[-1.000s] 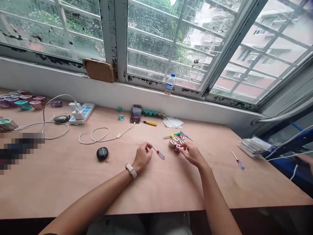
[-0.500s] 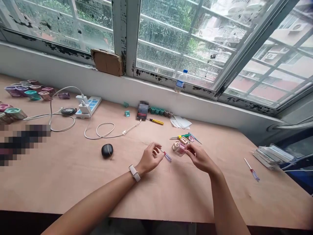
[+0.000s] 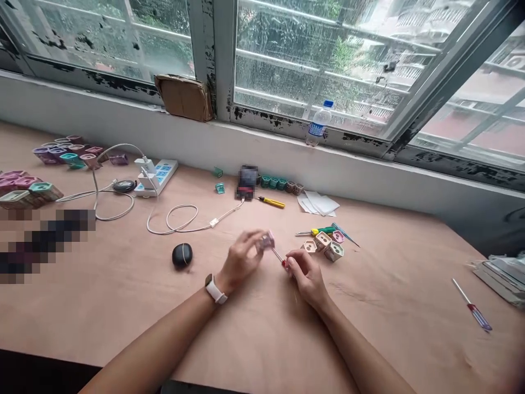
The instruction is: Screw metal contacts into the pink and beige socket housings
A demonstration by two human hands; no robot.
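Near the middle of the worktop point(image 3: 410, 323), your left hand point(image 3: 241, 260) pinches a small pink plastic housing point(image 3: 267, 239) at its fingertips. Your right hand point(image 3: 307, 278) grips a small screwdriver point(image 3: 279, 258) narrowly, its shaft angled up toward the housing. Just beyond that hand, three beige housings point(image 3: 324, 245) stand beside a green-and-yellow-handled screwdriver point(image 3: 316, 231).
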